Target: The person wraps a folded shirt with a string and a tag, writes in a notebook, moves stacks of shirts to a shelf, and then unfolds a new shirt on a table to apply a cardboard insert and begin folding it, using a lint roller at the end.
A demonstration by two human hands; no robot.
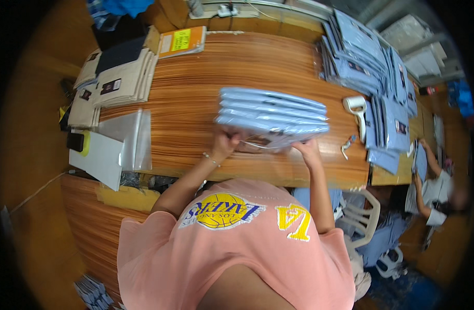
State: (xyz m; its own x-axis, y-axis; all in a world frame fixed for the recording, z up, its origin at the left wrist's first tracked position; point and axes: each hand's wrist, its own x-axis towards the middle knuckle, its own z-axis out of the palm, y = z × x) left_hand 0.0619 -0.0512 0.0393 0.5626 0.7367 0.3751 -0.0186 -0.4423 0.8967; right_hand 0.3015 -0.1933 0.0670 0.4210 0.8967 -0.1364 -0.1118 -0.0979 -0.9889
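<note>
A stack of flat light-blue bagged packs (272,117) sits mid-table (195,88), a bigger blue pile (371,62) to its right, beige packs (118,77) and an orange-yellow labelled box (182,41) to its left.

Light blue stack of bagged shirts (272,114) held up in the fingers (231,138). Brown striped wood bench (195,88) under the fingers. Beige folded clothes (120,77) far left of the fingers. White tag tool (358,107) just right. Pink shirt (237,248) with a yellow ball picture below.
</note>
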